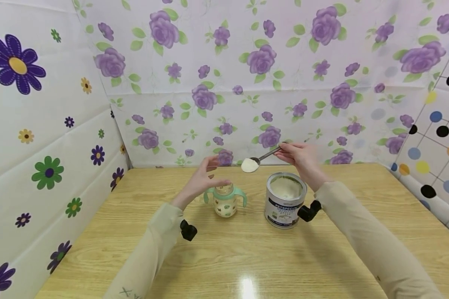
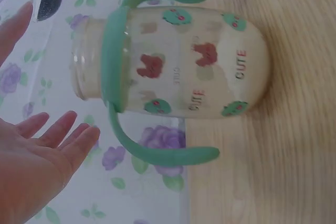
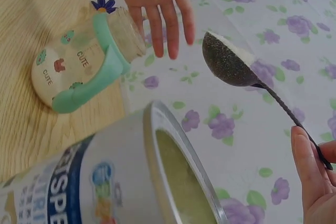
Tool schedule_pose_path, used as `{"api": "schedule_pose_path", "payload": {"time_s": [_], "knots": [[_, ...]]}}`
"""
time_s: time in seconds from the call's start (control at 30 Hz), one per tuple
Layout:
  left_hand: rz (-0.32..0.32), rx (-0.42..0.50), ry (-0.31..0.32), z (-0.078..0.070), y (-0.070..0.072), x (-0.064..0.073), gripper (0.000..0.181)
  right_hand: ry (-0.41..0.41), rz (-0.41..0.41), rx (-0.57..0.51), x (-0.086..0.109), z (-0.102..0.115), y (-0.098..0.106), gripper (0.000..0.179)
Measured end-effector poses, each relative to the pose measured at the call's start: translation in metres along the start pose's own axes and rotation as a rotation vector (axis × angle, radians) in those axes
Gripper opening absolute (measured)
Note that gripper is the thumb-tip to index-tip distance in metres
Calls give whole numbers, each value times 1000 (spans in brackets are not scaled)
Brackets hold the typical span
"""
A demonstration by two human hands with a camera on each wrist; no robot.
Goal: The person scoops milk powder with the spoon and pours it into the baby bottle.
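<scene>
A dark spoon [image 1: 266, 155] heaped with white powder [image 1: 250, 165] is pinched at its handle end by my right hand [image 1: 298, 158]. The spoon hangs in the air, its bowl between the can and the bottle. Below my right hand stands an opened can [image 1: 284, 201] with pale powder inside. A clear baby bottle [image 2: 173, 61] with green handles stands upright and uncapped, with some pale contents low down. My left hand [image 1: 202, 179] hovers beside the bottle's neck, fingers and thumb spread, holding nothing. In the right wrist view the left fingers [image 3: 170, 30] extend just past the bottle mouth.
The bottle and can stand on a light wood table [image 1: 209, 257]. A floral cloth [image 1: 224, 83] hangs behind it. Patterned sheets hang on the left side [image 1: 48, 145] and the right side [image 1: 434, 137]. Black wrist cameras [image 1: 188, 230] sit on both wrists.
</scene>
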State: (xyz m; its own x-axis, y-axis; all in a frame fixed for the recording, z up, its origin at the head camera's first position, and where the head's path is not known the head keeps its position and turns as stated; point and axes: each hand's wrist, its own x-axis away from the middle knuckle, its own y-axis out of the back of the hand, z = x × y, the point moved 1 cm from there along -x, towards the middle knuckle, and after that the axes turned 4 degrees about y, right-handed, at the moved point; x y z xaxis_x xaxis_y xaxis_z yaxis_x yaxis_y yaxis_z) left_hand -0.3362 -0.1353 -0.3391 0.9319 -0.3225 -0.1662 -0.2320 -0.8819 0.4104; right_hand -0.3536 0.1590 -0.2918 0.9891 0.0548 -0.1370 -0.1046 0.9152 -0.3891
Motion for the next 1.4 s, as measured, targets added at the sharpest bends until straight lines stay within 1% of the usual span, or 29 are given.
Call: {"api": "schedule_pose_path", "payload": {"time_s": [0.13,0.2,0.37,0.63,0.7,0.77,0.8,0.83,0.9,1.0,1.07,1.1,1.2,1.4], "knots": [[21,9,0,9,2,3,87,-16,0,3,-1,-4,-10,10],[31,14,-2,14,3,5,84,-25,-13,0,-2,-6,-15,10],[64,29,-5,27,3,8,82,-36,-42,30,-5,-14,-25,8],[85,11,35,42,0,10,82,-27,-56,99,-5,-24,-34,11],[91,15,30,44,-1,11,81,-27,-61,107,-5,-26,-36,16],[97,19,33,44,-2,11,81,-27,-58,118,-5,-28,-39,23],[101,20,30,41,-3,13,80,-26,-55,123,-5,-28,-40,27],[106,21,26,38,-3,15,79,-25,-55,124,-5,-29,-41,28],[110,32,13,38,-4,15,77,-29,-59,127,-4,-30,-43,27],[114,41,-13,42,-5,13,73,-37,-70,125,-3,-32,-46,28],[121,62,-23,52,-6,9,71,-43,-74,132,-3,-33,-48,29],[125,66,-21,53,-6,8,70,-43,-75,137,-3,-34,-48,32],[146,89,-12,53,-6,7,68,-38,-66,158,-3,-36,-50,31],[157,82,-3,32,-5,16,62,-12,-51,190,-2,-39,-54,26]]}}
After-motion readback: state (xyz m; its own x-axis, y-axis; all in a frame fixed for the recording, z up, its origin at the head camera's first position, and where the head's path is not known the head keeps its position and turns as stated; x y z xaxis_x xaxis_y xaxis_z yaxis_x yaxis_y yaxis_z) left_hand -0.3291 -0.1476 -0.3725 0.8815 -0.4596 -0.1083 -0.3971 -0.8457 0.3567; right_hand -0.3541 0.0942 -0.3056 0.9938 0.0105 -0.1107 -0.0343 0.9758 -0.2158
